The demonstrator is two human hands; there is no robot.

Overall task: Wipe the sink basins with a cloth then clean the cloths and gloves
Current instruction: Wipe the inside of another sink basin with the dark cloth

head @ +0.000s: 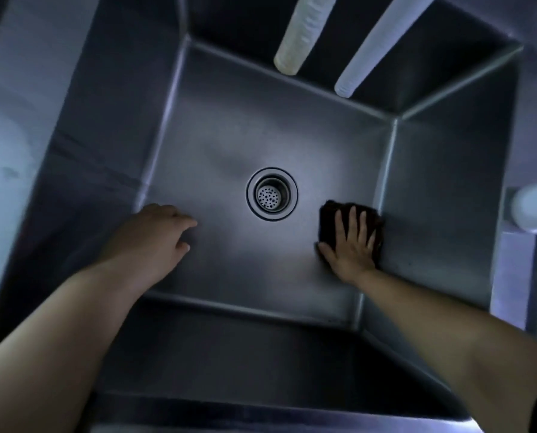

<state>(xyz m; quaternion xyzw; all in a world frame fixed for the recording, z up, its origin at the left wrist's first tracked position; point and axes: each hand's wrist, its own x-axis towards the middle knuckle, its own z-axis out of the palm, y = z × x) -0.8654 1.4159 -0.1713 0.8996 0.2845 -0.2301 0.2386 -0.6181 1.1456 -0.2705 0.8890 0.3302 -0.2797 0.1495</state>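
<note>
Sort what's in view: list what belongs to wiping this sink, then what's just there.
Part of the job:
cloth, under the right hand
sink
left hand, resting on the sink floor

Just there:
drain
two hoses
white object at the right edge

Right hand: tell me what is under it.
A dark cloth lies under the right hand, pressed flat on the sink floor against the right wall. The cloth's edges show around the straight fingers; its middle, and the floor beneath it, are covered.
</note>
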